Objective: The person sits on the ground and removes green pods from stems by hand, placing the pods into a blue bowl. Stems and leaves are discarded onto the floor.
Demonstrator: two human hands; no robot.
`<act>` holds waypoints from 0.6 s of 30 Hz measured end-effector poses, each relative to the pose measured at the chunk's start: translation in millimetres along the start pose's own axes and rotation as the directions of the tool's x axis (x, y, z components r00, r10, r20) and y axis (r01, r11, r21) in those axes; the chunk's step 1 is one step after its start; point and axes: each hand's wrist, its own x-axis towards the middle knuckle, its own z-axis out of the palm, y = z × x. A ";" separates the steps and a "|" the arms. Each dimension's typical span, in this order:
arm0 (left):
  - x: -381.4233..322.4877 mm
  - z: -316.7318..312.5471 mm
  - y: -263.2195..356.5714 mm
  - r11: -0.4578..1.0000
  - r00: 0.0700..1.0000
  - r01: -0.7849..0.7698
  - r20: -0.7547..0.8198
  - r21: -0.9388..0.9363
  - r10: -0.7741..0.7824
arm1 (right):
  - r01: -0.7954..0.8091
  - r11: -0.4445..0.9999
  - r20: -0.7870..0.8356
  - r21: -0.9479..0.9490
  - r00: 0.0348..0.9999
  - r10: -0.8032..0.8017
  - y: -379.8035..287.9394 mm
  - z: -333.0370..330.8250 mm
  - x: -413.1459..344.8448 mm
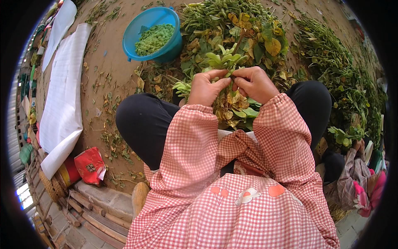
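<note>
My left hand and my right hand meet between my knees, thumb and forefinger of each pinched on a green soybean plant. Plump pods cluster just beyond my fingertips, and its brown stem runs away from me. Which single pod or stem part each hand grips is hard to make out. Below my hands hang yellowed and green leaves. More pods show left of my left hand. A blue plastic basin holding picked green pods stands ahead on the left.
A heap of soybean plants lies ahead, with a long pile to the right. On the left are a white sheet, a red packet and wooden poles. Another person sits at the right edge.
</note>
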 end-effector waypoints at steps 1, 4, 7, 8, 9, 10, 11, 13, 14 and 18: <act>-0.9 0.6 3.5 0.992 0.995 0.097 -0.002 -0.079 -0.097 | -0.018 0.999 0.022 0.035 1.000 0.017 0.0 -2.2 0.3; -2.6 1.0 7.4 0.879 0.949 0.310 0.060 -0.361 -0.310 | -0.075 0.981 0.058 0.180 0.996 0.066 0.2 -5.9 -1.6; 1.9 -1.5 -0.8 0.710 0.923 0.376 0.172 -0.595 -0.345 | -0.147 0.937 0.115 0.317 0.987 0.116 0.5 -12.5 -2.5; 2.1 -1.3 0.6 0.699 0.917 0.390 0.180 -0.600 -0.357 | -0.174 0.918 0.141 0.356 0.981 0.131 0.6 -14.3 -2.5; 1.9 -1.3 2.2 0.687 0.911 0.402 0.186 -0.605 -0.369 | -0.175 0.914 0.143 0.365 0.981 0.131 0.7 -14.5 -3.0; 1.8 -1.6 1.6 0.687 0.912 0.400 0.193 -0.606 -0.361 | -0.176 0.911 0.145 0.374 0.981 0.130 0.8 -14.4 -3.6; 1.8 -2.0 0.3 0.687 0.914 0.398 0.200 -0.607 -0.353 | -0.176 0.907 0.147 0.383 0.981 0.129 1.1 -14.3 -3.9; 1.4 -2.9 -0.2 0.709 0.918 0.392 0.193 -0.586 -0.347 | -0.192 0.902 0.155 0.386 0.978 0.142 2.9 -13.9 -2.9; 1.0 -3.1 0.0 0.730 0.920 0.388 0.182 -0.562 -0.348 | -0.200 0.900 0.158 0.388 0.976 0.148 3.8 -13.2 -2.3; -1.5 2.5 2.4 0.870 0.954 0.296 0.085 -0.394 -0.286 | -0.176 0.917 0.078 0.357 0.984 0.159 5.0 -6.7 -1.2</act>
